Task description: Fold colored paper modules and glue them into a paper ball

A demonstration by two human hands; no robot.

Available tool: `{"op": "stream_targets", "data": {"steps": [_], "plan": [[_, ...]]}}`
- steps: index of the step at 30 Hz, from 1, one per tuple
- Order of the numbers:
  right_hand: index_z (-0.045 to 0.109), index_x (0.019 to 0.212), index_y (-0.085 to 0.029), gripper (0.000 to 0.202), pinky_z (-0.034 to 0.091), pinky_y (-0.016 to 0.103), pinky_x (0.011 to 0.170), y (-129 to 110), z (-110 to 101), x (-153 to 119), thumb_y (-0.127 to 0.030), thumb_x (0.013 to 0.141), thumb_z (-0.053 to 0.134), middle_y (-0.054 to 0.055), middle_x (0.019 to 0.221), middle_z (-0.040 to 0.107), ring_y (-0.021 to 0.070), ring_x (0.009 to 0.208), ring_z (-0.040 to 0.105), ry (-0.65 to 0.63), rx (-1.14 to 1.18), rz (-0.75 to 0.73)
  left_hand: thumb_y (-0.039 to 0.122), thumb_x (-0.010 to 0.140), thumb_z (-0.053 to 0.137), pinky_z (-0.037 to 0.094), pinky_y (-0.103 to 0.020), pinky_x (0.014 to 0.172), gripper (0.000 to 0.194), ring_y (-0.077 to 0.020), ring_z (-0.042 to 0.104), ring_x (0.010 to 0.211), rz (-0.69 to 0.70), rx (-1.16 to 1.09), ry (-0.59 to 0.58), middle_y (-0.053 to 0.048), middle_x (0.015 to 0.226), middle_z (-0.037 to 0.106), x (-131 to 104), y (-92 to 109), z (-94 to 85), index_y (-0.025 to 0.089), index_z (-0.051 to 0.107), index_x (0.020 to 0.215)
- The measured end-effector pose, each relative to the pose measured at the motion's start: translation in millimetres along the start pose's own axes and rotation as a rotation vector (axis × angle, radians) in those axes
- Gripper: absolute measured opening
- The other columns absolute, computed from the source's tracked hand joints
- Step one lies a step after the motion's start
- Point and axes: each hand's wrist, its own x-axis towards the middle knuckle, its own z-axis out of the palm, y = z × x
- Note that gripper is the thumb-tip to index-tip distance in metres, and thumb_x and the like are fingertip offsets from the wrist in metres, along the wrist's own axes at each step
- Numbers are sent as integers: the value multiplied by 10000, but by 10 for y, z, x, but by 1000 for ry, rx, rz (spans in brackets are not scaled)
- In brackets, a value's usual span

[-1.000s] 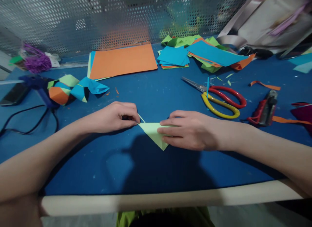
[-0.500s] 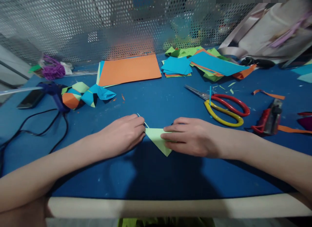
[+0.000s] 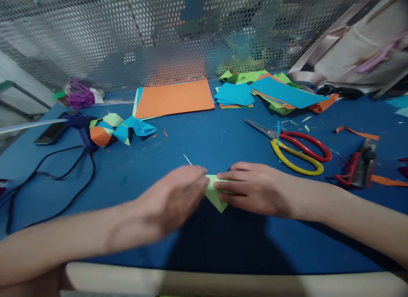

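Observation:
A light green paper triangle lies on the blue tabletop, its point toward me. My right hand rests on its right part, fingers stretched out and slightly apart, pressing it down. Over the left corner is my left hand, blurred, with its fingertips at the paper; how its fingers close on it is hidden. A thin pale strip sticks out just beyond the left fingertips.
Scissors and a red cutter lie on the right. Behind are orange sheets, blue squares and scraps. At left are a folded paper chain, a glue gun, its black cord and a phone.
My left hand has moved right, over the left corner of the green paper. My right hand keeps its place on the paper. The whole view has shifted slightly.

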Motion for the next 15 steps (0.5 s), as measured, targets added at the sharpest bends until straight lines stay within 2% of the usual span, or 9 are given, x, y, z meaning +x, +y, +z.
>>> {"op": "stream_targets", "data": {"steps": [1, 3, 6, 11, 15], "plan": [[627, 878, -200, 231, 439, 309, 739, 2, 0, 7, -153, 940, 409, 47, 965, 660, 140, 910, 572, -9, 11, -19, 336, 925, 366, 425, -406, 984, 395, -251, 494, 1204, 14, -1, -2, -125, 1264, 564, -59, 127, 35, 173, 480, 1265], [629, 872, -187, 237, 442, 322, 742, 3, 1, 13, -142, 937, 406, 62, 966, 660, 153, 929, 573, -6, 34, -41, 464, 895, 411, 340, -450, 1073, 636, -299, 328, 1345, 71, -26, -31, -201, 1409, 422, -149, 305, 99, 84, 307, 1394], [635, 907, -187, 241, 446, 326, 746, -2, 11, 3, -145, 941, 400, 67, 959, 666, 159, 940, 579, 19, 57, -26, 571, 864, 401, 316, -474, 1084, 828, -327, 225, 1385, 67, -74, -104, -257, 1446, 327, -180, 355, 177, 30, 158, 1441], [639, 941, -193, 275, 454, 324, 754, -12, 54, -26, -180, 961, 365, 60, 939, 673, 153, 913, 593, 17, 123, 35, 681, 824, 314, 236, -513, 1106, 918, -372, 135, 1390, 32, -60, -226, -283, 1466, 252, -99, 243, 241, -16, 210, 1413], [642, 951, -200, 283, 460, 322, 762, -16, 70, -42, -197, 966, 359, 53, 940, 677, 150, 907, 600, 9, 180, 81, 710, 803, 306, 223, -507, 1110, 951, -371, 119, 1393, 34, -51, -248, -292, 1470, 230, -76, 249, 243, -25, 230, 1402]]}}
